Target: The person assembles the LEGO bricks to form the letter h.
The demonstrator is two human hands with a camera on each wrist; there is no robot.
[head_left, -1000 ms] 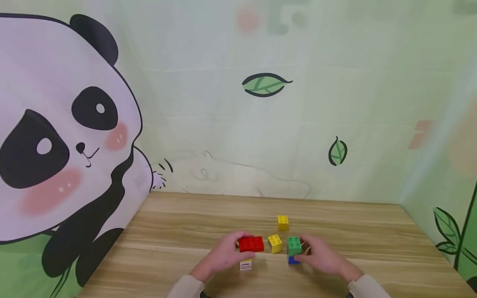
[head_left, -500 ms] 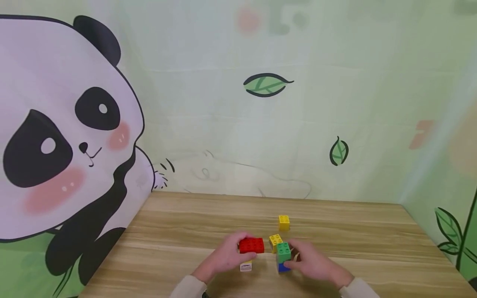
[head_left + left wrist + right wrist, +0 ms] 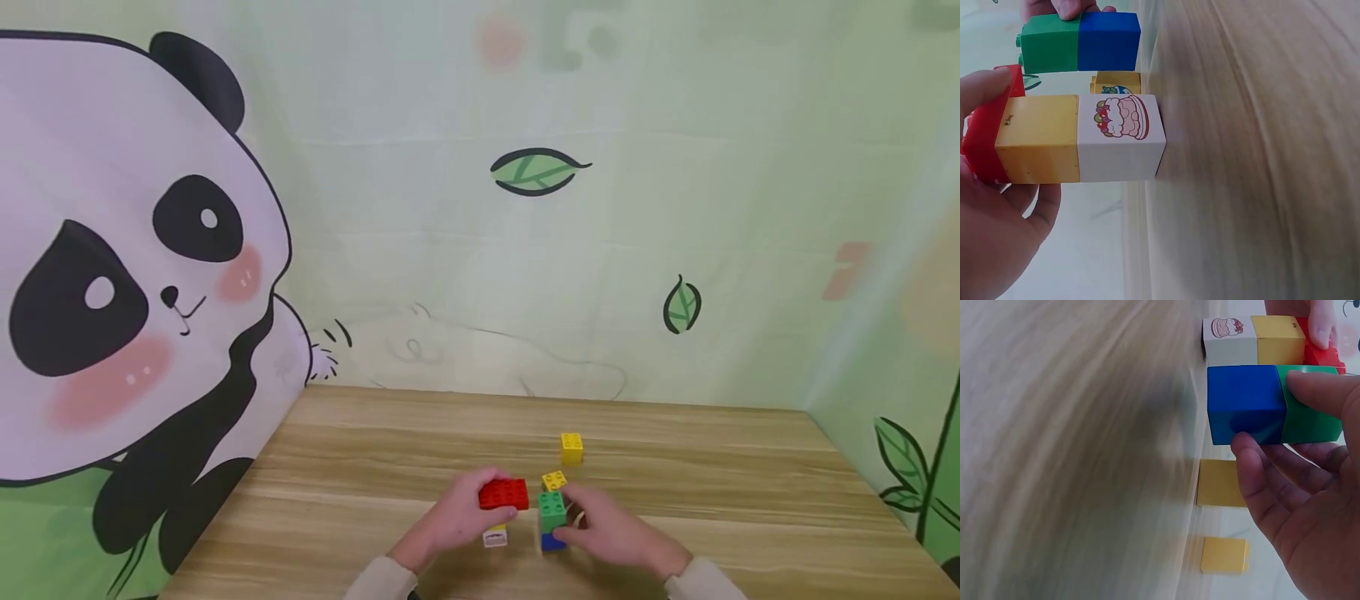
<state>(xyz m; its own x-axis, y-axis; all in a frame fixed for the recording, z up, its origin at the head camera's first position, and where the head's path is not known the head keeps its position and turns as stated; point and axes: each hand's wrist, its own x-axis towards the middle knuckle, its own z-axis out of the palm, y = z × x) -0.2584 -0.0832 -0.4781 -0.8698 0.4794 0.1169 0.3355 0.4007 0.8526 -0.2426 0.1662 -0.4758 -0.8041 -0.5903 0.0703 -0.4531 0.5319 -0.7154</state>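
**Held side by side**

The left hand (image 3: pixel 459 515) pinches the red brick (image 3: pixel 504 494) above a yellow brick (image 3: pixel 1038 137) and white brick (image 3: pixel 1121 140), perhaps steadying them. To the right, the right hand (image 3: pixel 607 529) grips a green brick (image 3: pixel 552 511) and blue brick (image 3: pixel 1109 41), likely keeping them joined. Loose yellow bricks (image 3: pixel 572 451) sit farther.

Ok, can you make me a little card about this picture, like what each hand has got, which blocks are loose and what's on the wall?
Left hand: holds the red block
Under the red block: yellow block, then white block
Picture on white block: a cake
Right hand: holds green block on blue block
Stacks touching: no
Loose: near yellow block, far yellow block
Table: wood-look
Wall: panda, leaves
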